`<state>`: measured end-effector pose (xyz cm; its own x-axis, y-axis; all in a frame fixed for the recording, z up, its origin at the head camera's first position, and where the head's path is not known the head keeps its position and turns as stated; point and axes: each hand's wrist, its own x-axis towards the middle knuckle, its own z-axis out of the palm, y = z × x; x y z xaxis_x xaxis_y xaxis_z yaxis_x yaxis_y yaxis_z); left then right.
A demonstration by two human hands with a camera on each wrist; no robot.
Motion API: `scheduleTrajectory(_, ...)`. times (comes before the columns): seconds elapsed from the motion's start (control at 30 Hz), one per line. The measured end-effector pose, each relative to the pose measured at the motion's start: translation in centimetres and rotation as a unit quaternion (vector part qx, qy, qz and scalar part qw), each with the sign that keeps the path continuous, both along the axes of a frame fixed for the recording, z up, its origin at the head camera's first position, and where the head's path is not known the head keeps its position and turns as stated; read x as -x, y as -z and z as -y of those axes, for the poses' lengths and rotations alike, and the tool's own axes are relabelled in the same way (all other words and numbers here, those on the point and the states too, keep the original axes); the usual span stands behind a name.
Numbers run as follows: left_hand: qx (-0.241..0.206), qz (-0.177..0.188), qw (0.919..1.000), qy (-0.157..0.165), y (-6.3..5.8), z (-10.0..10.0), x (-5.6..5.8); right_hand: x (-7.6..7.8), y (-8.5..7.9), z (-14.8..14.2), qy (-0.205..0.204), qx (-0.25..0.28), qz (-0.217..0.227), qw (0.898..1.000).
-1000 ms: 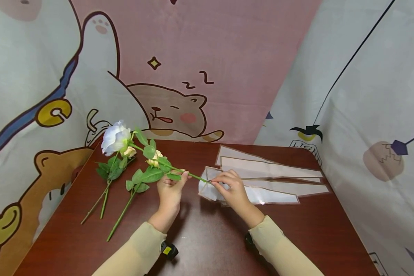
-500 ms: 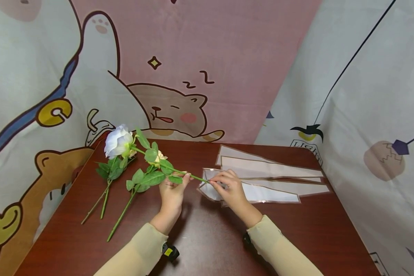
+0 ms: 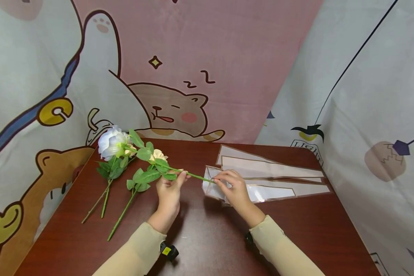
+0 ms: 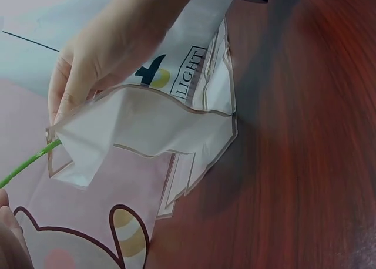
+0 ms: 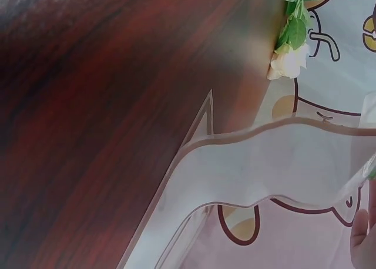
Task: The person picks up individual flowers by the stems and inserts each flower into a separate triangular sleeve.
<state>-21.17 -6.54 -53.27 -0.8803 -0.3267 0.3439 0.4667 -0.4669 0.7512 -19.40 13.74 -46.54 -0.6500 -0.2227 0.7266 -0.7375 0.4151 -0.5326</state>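
Note:
My left hand (image 3: 169,195) holds the green stem (image 3: 194,176) of a pale blue artificial rose (image 3: 111,142), below its leaves. The flower head points up to the left, above the table. With bent fingers and thumb, my right hand (image 3: 232,187) pinches the mouth of a white, clear-edged flower sleeve (image 3: 212,189). In the left wrist view, the stem's end (image 4: 50,147) reaches this sleeve's mouth; whether it is inside is hard to tell. The sleeve (image 5: 252,163) droops in a curve across the right wrist view.
Several more flat sleeves (image 3: 272,167) overlap at the table's back right. Cream artificial roses (image 3: 157,155) and other leafy stems (image 3: 120,217) lie on the left of the brown table (image 3: 200,245). A cartoon cloth (image 3: 234,57) hangs behind.
Over the last half second, the blue rose and my left hand have shifted slightly left. My right hand and the sleeve's mouth have moved a little right. Both grips are kept.

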Motion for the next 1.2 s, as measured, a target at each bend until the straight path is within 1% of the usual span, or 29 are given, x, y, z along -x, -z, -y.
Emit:
scheduleTrajectory(0.07, -0.006, 0.022, 0.9998, -0.001, 1.3, -0.1, 0.6, 0.0, 0.0, 0.0, 0.001, 0.001, 0.002, 1.000)
scheduleTrajectory(0.1, -0.003, 0.025, 0.9997, -0.006, 2.4, -0.1, 1.2, 0.0, 0.0, 0.0, 0.002, 0.000, 0.001, 1.000)
scheduleTrajectory(0.13, -0.006, 0.033, 0.9994, -0.007, 3.0, -0.2, 1.4, 0.1, 0.0, 0.1, 0.003, 0.000, -0.001, 1.000)
scheduleTrajectory(0.17, -0.004, 0.033, 0.9994, -0.012, 4.2, -0.2, 1.9, 0.1, 0.0, 0.2, 0.005, -0.001, -0.004, 1.000)
scheduleTrajectory(0.2, -0.004, 0.034, 0.9993, -0.012, 4.5, -0.3, 1.9, 0.1, -0.1, 0.3, 0.006, -0.002, -0.007, 1.000)
scheduleTrajectory(0.27, -0.007, 0.017, 0.9998, -0.006, 4.6, -0.6, 1.8, 0.1, -0.1, 0.5, 0.008, -0.002, -0.016, 1.000)
scheduleTrajectory(0.3, -0.011, 0.008, 0.9999, 0.000, 3.1, -0.8, 1.0, 0.1, -0.2, 0.5, 0.008, -0.001, -0.019, 1.000)
scheduleTrajectory(0.37, -0.010, 0.012, 0.9999, 0.006, -0.4, -1.1, -0.9, 0.1, -0.2, 0.7, 0.009, 0.000, -0.024, 1.000)
scheduleTrajectory(0.4, -0.001, 0.020, 0.9998, 0.004, -2.1, -1.3, -1.8, 0.1, -0.3, 0.8, 0.009, 0.000, -0.027, 1.000)
scheduleTrajectory(0.5, 0.002, 0.020, 0.9998, 0.001, -2.0, -1.4, -1.8, 0.0, -0.4, 0.9, 0.010, 0.003, -0.031, 0.999)
scheduleTrajectory(0.53, 0.012, 0.018, 0.9998, -0.005, -0.8, -1.3, -1.2, -0.1, -0.4, 0.9, 0.010, 0.002, -0.032, 0.999)
scheduleTrajectory(0.57, 0.004, -0.001, 1.0000, 0.001, 0.6, -1.2, -0.5, -0.1, -0.4, 0.9, 0.011, 0.001, -0.031, 0.999)
scheduleTrajectory(0.6, 0.003, -0.009, 1.0000, 0.002, 1.3, -1.2, -0.3, -0.1, -0.4, 0.9, 0.012, 0.000, -0.033, 0.999)
scheduleTrajectory(0.63, 0.001, -0.017, 0.9999, 0.003, 1.6, -1.2, -0.1, -0.1, -0.4, 0.8, 0.013, -0.001, -0.033, 0.999)
scheduleTrajectory(0.73, 0.007, -0.005, 1.0000, 0.001, -2.7, -1.5, -2.5, -0.1, -0.3, 0.6, 0.016, 0.000, -0.037, 0.999)
scheduleTrajectory(0.77, 0.000, -0.011, 0.9999, 0.005, -3.0, -1.4, -2.6, -0.1, -0.3, 0.5, 0.019, 0.003, -0.039, 0.999)
scheduleTrajectory(0.8, 0.014, 0.002, 0.9999, -0.007, -4.3, -1.4, -3.3, -0.1, -0.3, 0.4, 0.021, 0.007, -0.040, 0.999)
scheduleTrajectory(0.83, 0.024, 0.010, 0.9996, -0.015, -4.9, -1.4, -3.6, -0.1, -0.3, 0.3, 0.022, 0.010, -0.039, 0.999)
scheduleTrajectory(0.87, 0.032, 0.011, 0.9992, -0.020, -5.1, -1.3, -3.8, -0.1, -0.3, 0.2, 0.024, 0.013, -0.038, 0.999)
scheduleTrajectory(0.9, 0.039, 0.022, 0.9987, -0.026, -5.4, -1.2, -3.9, 0.0, -0.3, 0.1, 0.024, 0.015, -0.035, 0.999)
scheduleTrajectory(0.97, 0.055, 0.036, 0.9971, -0.038, -5.7, -1.0, -4.0, 0.0, -0.3, 0.0, 0.026, 0.016, -0.028, 0.999)
scheduleTrajectory(1.0, 0.068, 0.053, 0.9951, -0.048, -6.8, -1.0, -4.5, 0.0, -0.3, -0.1, 0.026, 0.015, -0.025, 0.999)
scheduleTrajectory(1.03, 0.071, 0.057, 0.9946, -0.050, -7.0, -0.9, -4.6, 0.0, -0.3, -0.1, 0.027, 0.013, -0.022, 0.999)
scheduleTrajectory(1.2, 0.073, 0.050, 0.9951, -0.044, -8.0, -0.7, -4.7, 0.0, -0.2, -0.1, 0.034, 0.006, -0.016, 0.999)
